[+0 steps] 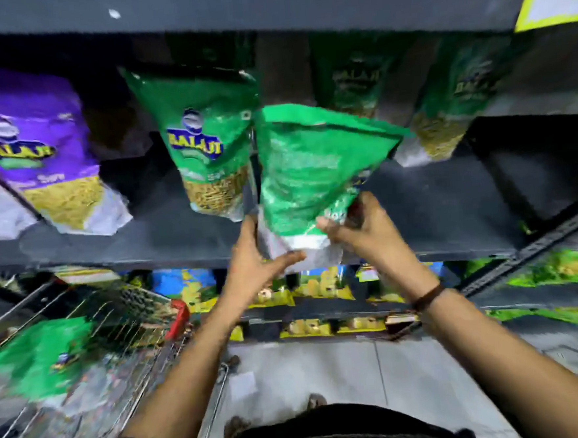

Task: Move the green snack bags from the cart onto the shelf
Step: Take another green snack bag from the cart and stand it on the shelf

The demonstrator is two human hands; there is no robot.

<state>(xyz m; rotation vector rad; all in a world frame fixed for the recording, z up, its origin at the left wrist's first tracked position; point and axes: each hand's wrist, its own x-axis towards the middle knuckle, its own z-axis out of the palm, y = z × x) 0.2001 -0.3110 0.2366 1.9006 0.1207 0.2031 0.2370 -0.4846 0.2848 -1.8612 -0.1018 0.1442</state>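
Above the dark metal shelf, left hand and right hand are gripping a crinkly green snack bag's base, fingers closed, standing it beside its upright green neighbour.

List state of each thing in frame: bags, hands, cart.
Held green bag: gripped at its base by both hands, tilted, over the shelf edge.
Left hand: shut on bag.
Right hand: shut on bag.
Shelved green bag: upright, leaning.
Purple bag: shelved, leaning.
Cart: holds green bags.
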